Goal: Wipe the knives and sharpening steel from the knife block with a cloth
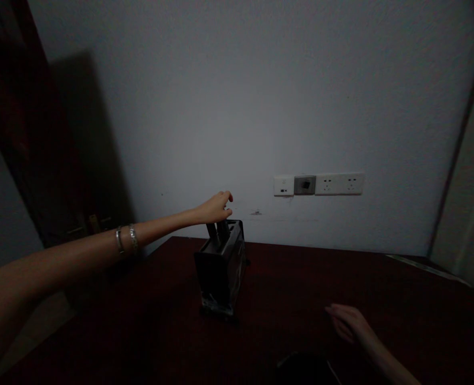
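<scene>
A dark toaster point(222, 272) stands on a dark red-brown table point(301, 278), with two slices point(217, 231) sticking up out of its slots. My left hand point(216, 207) reaches far out over the toaster's top, fingers curled and pinched right above the slices; whether it grips one is unclear. Two bracelets ring my left wrist. My right hand point(349, 322) lies flat on the table at the lower right, fingers stretched out, holding nothing.
A white wall with a strip of sockets and a switch point(319, 184) rises behind the table. A dark wooden door point(40, 160) stands at the left. A dark rounded object point(304, 369) sits at the table's near edge.
</scene>
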The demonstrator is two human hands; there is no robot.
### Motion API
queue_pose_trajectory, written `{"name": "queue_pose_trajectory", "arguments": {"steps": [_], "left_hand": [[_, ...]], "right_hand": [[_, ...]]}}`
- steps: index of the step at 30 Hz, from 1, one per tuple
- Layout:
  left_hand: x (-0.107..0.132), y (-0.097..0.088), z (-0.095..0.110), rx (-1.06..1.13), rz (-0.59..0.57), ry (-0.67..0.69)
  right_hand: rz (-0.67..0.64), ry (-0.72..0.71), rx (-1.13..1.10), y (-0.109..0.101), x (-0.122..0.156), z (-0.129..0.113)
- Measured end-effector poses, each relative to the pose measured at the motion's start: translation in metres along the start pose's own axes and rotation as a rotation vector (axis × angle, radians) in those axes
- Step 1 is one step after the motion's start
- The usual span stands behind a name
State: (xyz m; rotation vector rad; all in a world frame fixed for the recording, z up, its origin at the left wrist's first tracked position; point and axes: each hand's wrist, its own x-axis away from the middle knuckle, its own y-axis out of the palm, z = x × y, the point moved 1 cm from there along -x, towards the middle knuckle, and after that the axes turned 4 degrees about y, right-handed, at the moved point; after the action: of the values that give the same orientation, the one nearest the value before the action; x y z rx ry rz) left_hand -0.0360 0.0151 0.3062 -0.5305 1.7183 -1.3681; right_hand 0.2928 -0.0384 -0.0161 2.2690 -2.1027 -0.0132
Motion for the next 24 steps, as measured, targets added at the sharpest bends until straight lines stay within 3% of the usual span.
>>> {"name": "queue_pose_trajectory", "arguments": {"steps": [6, 15, 24], "left_hand": [[0.000, -0.002, -0.001, 0.029, -0.050, -0.016], [0.001, -0.014, -0.006, 0.052, -0.331, 0.139], [-0.006, -0.019, -0.008, 0.003, -0.410, 0.226]], "right_hand": [[-0.026, 0.005, 0.010, -0.003, -0.002, 0.003], [0.002, -0.008, 0.013, 0.001, 0.001, -0.002], [0.011, 0.038, -0.025, 0.002, 0.001, -0.001]]}}
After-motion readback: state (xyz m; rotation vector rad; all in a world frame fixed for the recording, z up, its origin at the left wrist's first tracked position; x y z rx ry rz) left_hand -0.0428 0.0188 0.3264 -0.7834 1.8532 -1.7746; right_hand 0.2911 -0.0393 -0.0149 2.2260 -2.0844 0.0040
